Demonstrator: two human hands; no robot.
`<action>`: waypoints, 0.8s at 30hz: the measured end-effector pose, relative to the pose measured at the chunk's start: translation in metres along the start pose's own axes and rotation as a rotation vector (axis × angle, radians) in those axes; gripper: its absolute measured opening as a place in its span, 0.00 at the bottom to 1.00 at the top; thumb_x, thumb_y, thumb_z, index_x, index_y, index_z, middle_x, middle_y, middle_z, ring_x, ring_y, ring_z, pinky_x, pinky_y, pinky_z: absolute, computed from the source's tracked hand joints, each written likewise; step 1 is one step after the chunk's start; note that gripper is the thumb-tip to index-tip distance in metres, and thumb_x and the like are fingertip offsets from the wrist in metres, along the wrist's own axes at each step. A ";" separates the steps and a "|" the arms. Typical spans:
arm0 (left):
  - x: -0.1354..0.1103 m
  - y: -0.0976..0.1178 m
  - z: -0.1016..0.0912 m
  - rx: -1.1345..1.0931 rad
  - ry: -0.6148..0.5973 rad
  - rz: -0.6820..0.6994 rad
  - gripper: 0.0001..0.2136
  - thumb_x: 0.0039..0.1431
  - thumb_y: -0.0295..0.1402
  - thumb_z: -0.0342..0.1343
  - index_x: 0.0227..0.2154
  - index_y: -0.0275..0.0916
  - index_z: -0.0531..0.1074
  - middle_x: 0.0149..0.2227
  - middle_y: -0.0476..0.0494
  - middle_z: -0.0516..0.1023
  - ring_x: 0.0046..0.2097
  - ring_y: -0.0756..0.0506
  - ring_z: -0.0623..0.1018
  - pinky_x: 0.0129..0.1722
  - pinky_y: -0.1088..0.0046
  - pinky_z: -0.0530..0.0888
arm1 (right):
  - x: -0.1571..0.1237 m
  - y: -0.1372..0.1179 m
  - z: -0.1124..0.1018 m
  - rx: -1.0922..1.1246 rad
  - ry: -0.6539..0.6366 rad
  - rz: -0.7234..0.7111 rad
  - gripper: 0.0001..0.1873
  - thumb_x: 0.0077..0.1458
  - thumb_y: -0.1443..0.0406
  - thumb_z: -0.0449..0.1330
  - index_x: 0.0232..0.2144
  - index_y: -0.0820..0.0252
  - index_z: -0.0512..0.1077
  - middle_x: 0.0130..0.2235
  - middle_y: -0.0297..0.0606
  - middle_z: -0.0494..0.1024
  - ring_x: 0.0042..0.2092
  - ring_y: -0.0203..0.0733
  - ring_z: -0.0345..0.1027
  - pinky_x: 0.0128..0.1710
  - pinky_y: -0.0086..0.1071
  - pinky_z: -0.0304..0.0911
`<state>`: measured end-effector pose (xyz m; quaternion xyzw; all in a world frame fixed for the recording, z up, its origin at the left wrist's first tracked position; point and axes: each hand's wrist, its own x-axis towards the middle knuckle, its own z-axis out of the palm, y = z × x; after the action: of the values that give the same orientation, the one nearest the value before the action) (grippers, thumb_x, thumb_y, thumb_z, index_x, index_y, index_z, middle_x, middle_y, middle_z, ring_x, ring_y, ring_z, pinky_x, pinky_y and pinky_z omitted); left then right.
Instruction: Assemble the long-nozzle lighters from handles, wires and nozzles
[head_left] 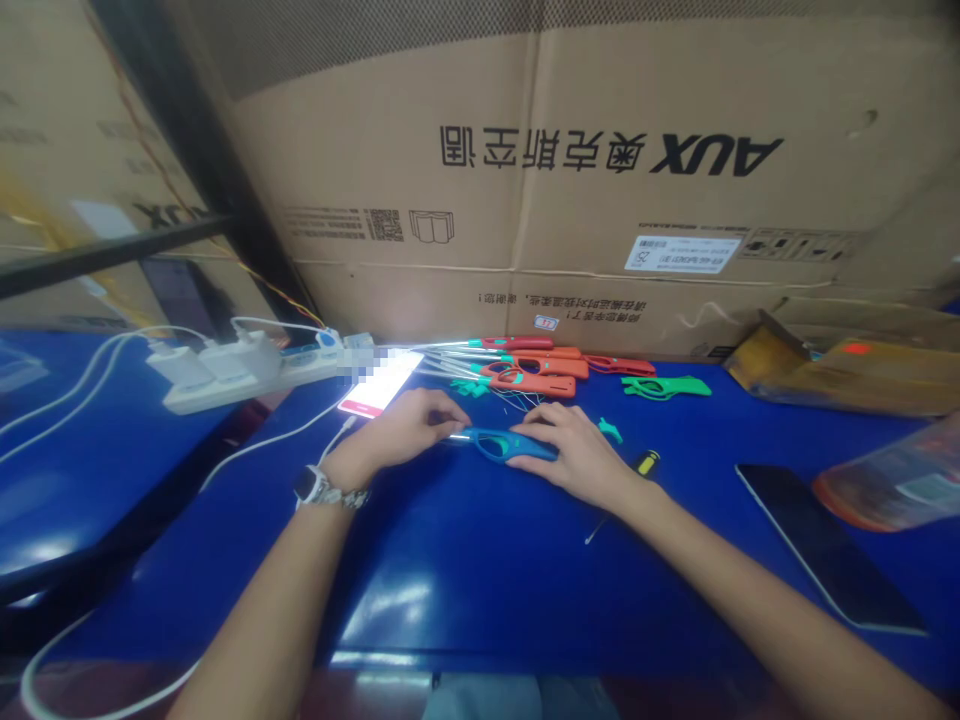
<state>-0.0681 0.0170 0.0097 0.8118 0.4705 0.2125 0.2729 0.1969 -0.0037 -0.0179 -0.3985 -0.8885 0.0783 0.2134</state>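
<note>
Both my hands hold one blue long-necked lighter level over the blue tabletop. My left hand, with a watch on the wrist, pinches its metal neck near the body. My right hand grips the handle end, thumb below and fingers above. Just beyond lies a pile of red and orange lighters, their metal necks pointing left. To their right rests a green lighter casing. A small green trigger piece and a yellow-and-black screwdriver lie beside my right hand; its shaft is partly hidden under my forearm.
A lit phone with a charging cable lies left of the pile. Behind it stands a white power strip with plugs. On the right are a dark phone, a clear container and an open carton. A large cardboard box walls the back.
</note>
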 end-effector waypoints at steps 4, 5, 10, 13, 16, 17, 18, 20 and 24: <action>0.000 0.000 0.001 0.035 -0.039 -0.002 0.08 0.58 0.30 0.56 0.35 0.38 0.81 0.37 0.43 0.81 0.38 0.45 0.78 0.39 0.71 0.73 | 0.000 0.001 0.006 0.027 -0.015 0.023 0.20 0.57 0.51 0.63 0.48 0.51 0.77 0.47 0.40 0.75 0.49 0.46 0.68 0.49 0.42 0.60; 0.001 0.000 0.002 0.040 -0.046 0.005 0.08 0.58 0.30 0.57 0.35 0.38 0.81 0.37 0.43 0.81 0.37 0.46 0.78 0.39 0.71 0.72 | 0.000 0.002 0.007 0.034 -0.019 0.038 0.20 0.57 0.51 0.63 0.48 0.51 0.77 0.47 0.40 0.75 0.49 0.46 0.68 0.49 0.42 0.60; 0.002 -0.002 0.007 0.017 -0.055 0.005 0.08 0.57 0.30 0.59 0.39 0.38 0.80 0.37 0.44 0.81 0.37 0.46 0.78 0.39 0.71 0.72 | -0.001 0.004 0.013 0.075 -0.025 0.120 0.20 0.56 0.51 0.64 0.49 0.50 0.77 0.47 0.40 0.74 0.47 0.47 0.68 0.49 0.43 0.61; 0.002 0.000 0.011 -0.012 -0.062 -0.033 0.08 0.56 0.29 0.60 0.39 0.37 0.80 0.36 0.44 0.81 0.36 0.46 0.78 0.38 0.71 0.73 | -0.002 0.004 0.013 0.090 -0.036 0.136 0.22 0.56 0.50 0.64 0.49 0.50 0.77 0.46 0.41 0.73 0.47 0.48 0.67 0.50 0.45 0.61; 0.003 0.001 0.013 -0.011 -0.057 -0.050 0.08 0.56 0.29 0.60 0.38 0.36 0.80 0.36 0.43 0.81 0.37 0.45 0.78 0.39 0.71 0.73 | -0.002 0.005 0.008 0.124 -0.061 0.117 0.22 0.58 0.50 0.62 0.51 0.51 0.76 0.47 0.42 0.72 0.49 0.48 0.66 0.53 0.46 0.59; 0.003 0.002 0.013 -0.008 -0.056 -0.053 0.08 0.55 0.29 0.61 0.37 0.36 0.80 0.36 0.43 0.81 0.37 0.45 0.78 0.39 0.71 0.73 | -0.001 0.006 0.006 0.148 -0.081 0.109 0.21 0.59 0.51 0.61 0.52 0.51 0.76 0.47 0.41 0.72 0.49 0.48 0.66 0.53 0.46 0.59; 0.003 0.002 0.014 -0.003 -0.054 -0.055 0.07 0.55 0.29 0.61 0.37 0.37 0.80 0.36 0.43 0.81 0.37 0.45 0.78 0.39 0.71 0.73 | -0.001 0.007 0.003 0.177 -0.105 0.104 0.21 0.59 0.53 0.62 0.52 0.52 0.75 0.46 0.41 0.72 0.49 0.47 0.66 0.53 0.45 0.59; 0.005 0.001 0.014 0.004 -0.056 -0.046 0.07 0.55 0.29 0.61 0.37 0.38 0.80 0.36 0.44 0.81 0.37 0.45 0.78 0.39 0.71 0.73 | 0.001 0.010 -0.001 0.237 -0.151 0.103 0.21 0.58 0.55 0.63 0.52 0.53 0.75 0.45 0.40 0.71 0.48 0.46 0.66 0.52 0.42 0.60; 0.008 -0.001 0.015 0.028 -0.066 -0.021 0.07 0.55 0.30 0.62 0.36 0.38 0.81 0.37 0.43 0.80 0.37 0.46 0.78 0.39 0.72 0.73 | 0.004 0.015 -0.008 0.317 -0.205 0.104 0.20 0.58 0.56 0.64 0.52 0.51 0.76 0.43 0.38 0.70 0.45 0.43 0.66 0.51 0.39 0.62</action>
<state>-0.0556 0.0207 -0.0019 0.8172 0.4725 0.1760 0.2790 0.2083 0.0087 -0.0144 -0.3952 -0.8605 0.2682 0.1774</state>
